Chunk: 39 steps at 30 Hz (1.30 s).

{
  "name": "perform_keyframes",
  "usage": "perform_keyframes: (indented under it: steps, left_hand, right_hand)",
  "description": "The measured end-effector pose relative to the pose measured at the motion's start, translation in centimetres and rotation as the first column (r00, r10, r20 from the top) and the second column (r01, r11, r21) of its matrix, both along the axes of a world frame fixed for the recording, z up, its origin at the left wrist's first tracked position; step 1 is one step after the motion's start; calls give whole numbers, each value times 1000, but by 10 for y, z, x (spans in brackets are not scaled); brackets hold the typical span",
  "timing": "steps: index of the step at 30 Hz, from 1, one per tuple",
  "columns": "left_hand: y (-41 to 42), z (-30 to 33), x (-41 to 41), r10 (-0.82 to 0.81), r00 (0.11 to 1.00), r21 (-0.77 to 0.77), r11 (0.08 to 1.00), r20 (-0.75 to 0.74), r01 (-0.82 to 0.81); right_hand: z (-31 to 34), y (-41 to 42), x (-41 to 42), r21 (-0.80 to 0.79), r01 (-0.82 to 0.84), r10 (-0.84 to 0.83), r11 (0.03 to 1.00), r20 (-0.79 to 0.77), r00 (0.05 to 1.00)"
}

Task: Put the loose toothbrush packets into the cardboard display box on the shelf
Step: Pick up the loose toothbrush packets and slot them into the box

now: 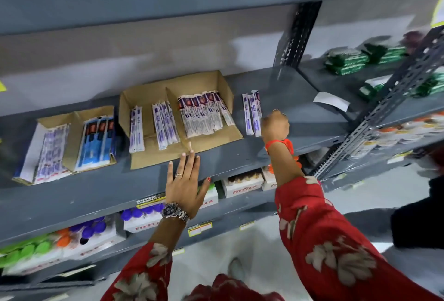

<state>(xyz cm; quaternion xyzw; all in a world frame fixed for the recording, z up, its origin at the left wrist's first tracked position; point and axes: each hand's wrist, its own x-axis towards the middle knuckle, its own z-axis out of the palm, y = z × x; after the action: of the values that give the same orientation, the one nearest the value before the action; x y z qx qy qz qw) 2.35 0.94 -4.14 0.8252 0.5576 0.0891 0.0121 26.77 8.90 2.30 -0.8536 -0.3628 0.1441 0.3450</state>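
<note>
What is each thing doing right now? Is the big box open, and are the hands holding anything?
Cardboard display box: open, front flap folded down, partly filled.
Packets in the box: lying flat in its two compartments.
Loose toothbrush packets: outside the box, on the shelf to its right.
Right hand: reaching to the loose packets; grip unclear.
Left hand: open, fingers spread, empty, at the box's front flap.

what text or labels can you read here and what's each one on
"SUPER MARKET": black tag on the shelf edge.
"FizFizz", partly blurred: white boxes on the lower shelf.
Toothbrush packets in the cardboard box: print too blurred.
Yellow price tags: too small.
</note>
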Motion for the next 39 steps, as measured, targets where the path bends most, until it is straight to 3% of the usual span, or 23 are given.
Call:
perform_keyframes:
  steps: [5,14,21,24,29,31,33,36,39]
  left_hand:
    - [0,-1,2,22,1000,-12,1000,-17,-22]
    - [0,0,2,27,1000,-13,1000,-11,-27]
    - [1,0,-1,26,1000,-28,999,6,-26]
    - [0,0,-2,-1,997,-8,1000,77,2]
    - [-3,16,-6,-3,917,31,999,399,-10]
    - [-3,27,-5,11,827,48,998,563,-45]
    - [0,42,0,11,664,29,998,748,-49]
    - [9,71,6,115,269,-108,993,956,-39]
    - [23,103,3,428,-194,-402,902,883,158]
  right_hand:
    - [1,10,0,-88,-78,78,993,3,997]
    - [-1,12,-5,-103,-47,58,994,108,992]
    - [5,12,-6,-111,-24,24,993,-4,1000]
    - [8,7,-6,-15,15,-16,1000,-53,998]
    - [16,-17,-19,161,33,2,986,-209,978]
    - [20,-32,-33,232,-11,75,973,-271,960]
    - [22,-48,-53,282,-114,198,952,-288,937]
    - [18,-61,-84,318,-278,363,906,-250,898]
    - [18,-71,-112,317,-388,464,866,-217,859]
